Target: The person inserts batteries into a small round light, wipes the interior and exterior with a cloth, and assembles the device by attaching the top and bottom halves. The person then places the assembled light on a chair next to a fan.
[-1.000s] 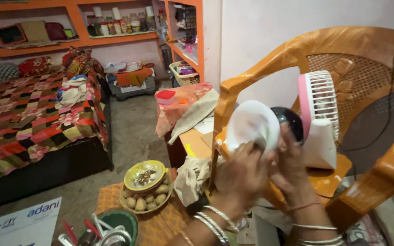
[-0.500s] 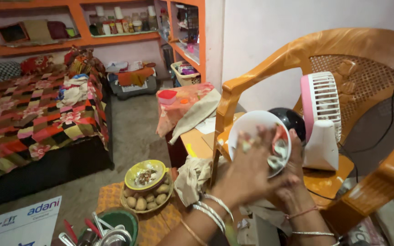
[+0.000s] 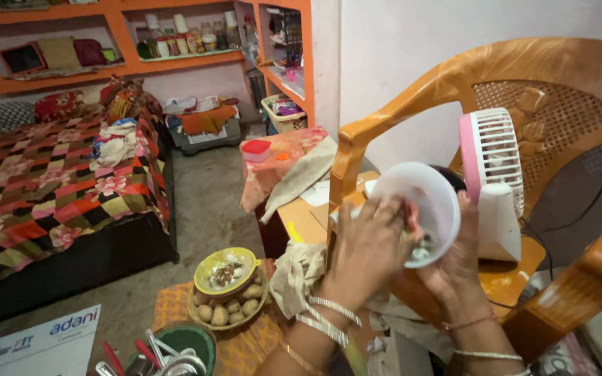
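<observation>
My right hand holds a white plastic bowl from underneath and behind, tilted so its mouth faces me. My left hand has its fingers inside the bowl, pressing on small pieces of food at its bottom. Both wrists wear thin bangles. The bowl is held up in front of an orange plastic chair, just left of a small pink and white fan standing on the chair seat.
Below left, a basket of potatoes holds a yellow-green plate of scraps. A green container with utensils is at the bottom edge. A bed with a patchwork cover is on the left, orange wall shelves behind.
The bowl has turned from its underside towards me to its mouth facing me. My left hand has gone from the bowl's outside into it.
</observation>
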